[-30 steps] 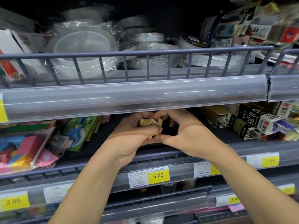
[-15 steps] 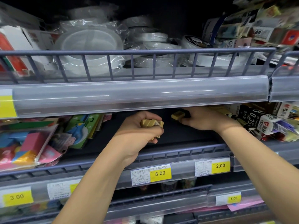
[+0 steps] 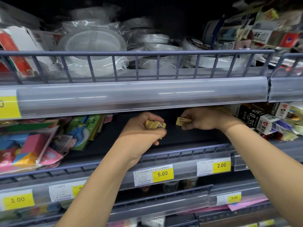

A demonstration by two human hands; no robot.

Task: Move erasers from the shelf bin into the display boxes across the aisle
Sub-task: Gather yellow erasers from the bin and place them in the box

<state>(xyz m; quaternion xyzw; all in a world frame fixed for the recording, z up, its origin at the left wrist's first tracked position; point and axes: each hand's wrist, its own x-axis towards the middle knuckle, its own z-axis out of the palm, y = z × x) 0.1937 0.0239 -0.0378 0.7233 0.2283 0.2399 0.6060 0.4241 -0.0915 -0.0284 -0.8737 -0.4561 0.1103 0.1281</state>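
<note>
Fingers of the left hand [image 3: 141, 136] clamp a stack of tan erasers [image 3: 155, 125]; the right hand [image 3: 201, 119] pinches a single eraser [image 3: 181, 121] over the dark shelf [image 3: 188, 136].

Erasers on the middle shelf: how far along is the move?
Early. The left hand grips a stack of tan rectangular erasers; the right hand pinches one more tan eraser over the dark, nearly bare shelf floor. Display boxes are out of view; nothing shows delivered.
</note>
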